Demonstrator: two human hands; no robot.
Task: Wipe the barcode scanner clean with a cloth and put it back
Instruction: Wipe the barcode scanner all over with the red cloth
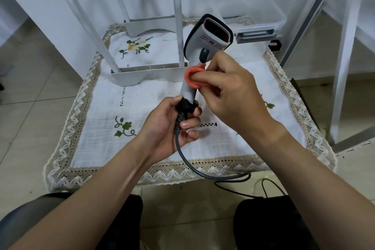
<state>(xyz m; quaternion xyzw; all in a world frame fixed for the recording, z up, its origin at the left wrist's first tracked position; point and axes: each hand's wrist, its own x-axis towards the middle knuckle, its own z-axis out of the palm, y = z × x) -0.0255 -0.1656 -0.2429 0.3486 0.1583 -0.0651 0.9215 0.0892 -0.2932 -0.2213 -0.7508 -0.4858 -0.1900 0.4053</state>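
Nearest you, the cable [219, 178] hung from the scanner's foot, looped past the near edge of the desk [125, 148] and ran off to the right. It looked limp but likely to tug, so any turn of the scanner had to leave it slack.

Your left hand [170, 124] was curled around the black foot of the handle and the ribbed start of the cable. It held the scanner [205, 34] upright in the air above the middle of the desk. That low hold seemed sound: the body looked like light, stiff, smooth plastic, probably slippery under a rub, and the foot gave firmer purchase.

Just beyond, your right hand [231, 91] pinched the orange cloth [192, 78], soft and bunched, against the handle just under the trigger. The red window in the head faced upward, toward you. I judged it the part most easily scratched, so it called for a lighter touch.

Farther off, the white stand [148, 73] stood just left of the head, its posts near enough to knock on a leftward swing. A clear box [261, 18] sat at the far right. The room looked freest over the near part of the desk, on either side of your hands.
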